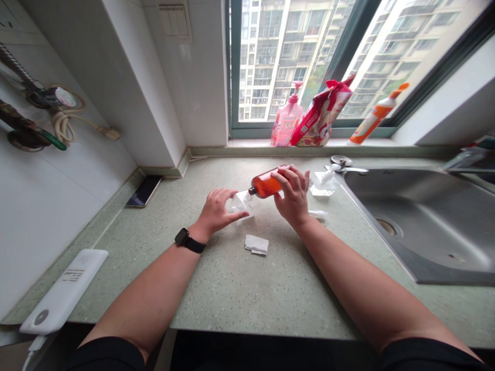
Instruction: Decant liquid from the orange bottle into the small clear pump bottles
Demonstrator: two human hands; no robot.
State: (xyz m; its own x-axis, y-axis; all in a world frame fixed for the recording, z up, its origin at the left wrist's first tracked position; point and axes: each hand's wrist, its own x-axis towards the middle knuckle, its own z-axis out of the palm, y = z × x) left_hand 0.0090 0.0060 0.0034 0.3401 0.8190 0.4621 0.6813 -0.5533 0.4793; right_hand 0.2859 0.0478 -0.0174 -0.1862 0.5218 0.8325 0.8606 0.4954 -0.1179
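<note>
My left hand (222, 210) is closed round a small clear bottle (243, 202) low over the counter, its open neck pointing up and to the right. In my right hand (291, 196) is an amber bottle (265, 184) with reddish liquid, tipped so that its dark mouth meets the clear bottle's neck. Whether liquid is running between them I cannot tell. A folded white tissue (257, 245) lies on the counter below the hands. Just past my right hand are a clear container with a white pump top (325, 181) and a small clear plastic piece (317, 214).
A steel sink (415, 216) with a tap (350, 169) is on the right. On the windowsill stand a pink pump bottle (286, 123), a red pouch (323, 116) and an orange-white bottle (373, 119). To the left lie a phone (144, 190) and a white power bank (65, 291) with a cable.
</note>
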